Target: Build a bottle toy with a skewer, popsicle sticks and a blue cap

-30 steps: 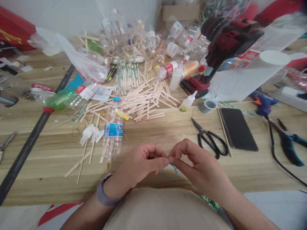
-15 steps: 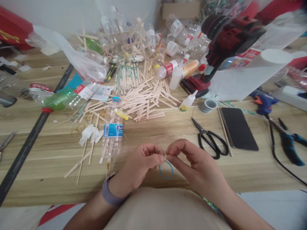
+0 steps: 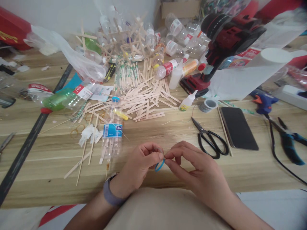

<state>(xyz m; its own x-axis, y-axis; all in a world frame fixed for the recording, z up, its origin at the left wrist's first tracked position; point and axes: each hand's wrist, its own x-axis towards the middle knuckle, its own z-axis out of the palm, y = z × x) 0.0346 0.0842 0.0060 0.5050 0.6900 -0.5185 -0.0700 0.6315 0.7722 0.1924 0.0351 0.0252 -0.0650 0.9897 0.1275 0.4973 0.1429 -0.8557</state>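
My left hand (image 3: pixel 146 163) is closed in a pinch, thumb against the bent forefinger. A thin blue ring (image 3: pixel 159 166) hangs from its fingertips, and a fine dark strand curves over the forefinger. The fingertips of my right hand (image 3: pixel 192 163) are pinched together and meet the left thumb tip at the top of the ring. Whatever lies between the right fingertips is too small to make out. Left of the hands lies a clear plastic bottle (image 3: pixel 112 140) with a blue cap and label, thin sticks inside or under it. Black-handled scissors (image 3: pixel 209 137) lie to the right.
Wooden craft sticks (image 3: pixel 144 99) are heaped beyond the hands, with many plastic bottles (image 3: pixel 176 27) behind. A red-black power drill (image 3: pixel 230 38) stands at the back right. Nearby are a glue bottle (image 3: pixel 188 101), tape roll (image 3: pixel 208 105), phone (image 3: pixel 238 127), glue gun (image 3: pixel 265 102) and pliers (image 3: pixel 290 140).
The blue ring has swung left and turned more edge-on, now close under the left thumb. Both hands stay pinched together, the right fingers slightly shifted.
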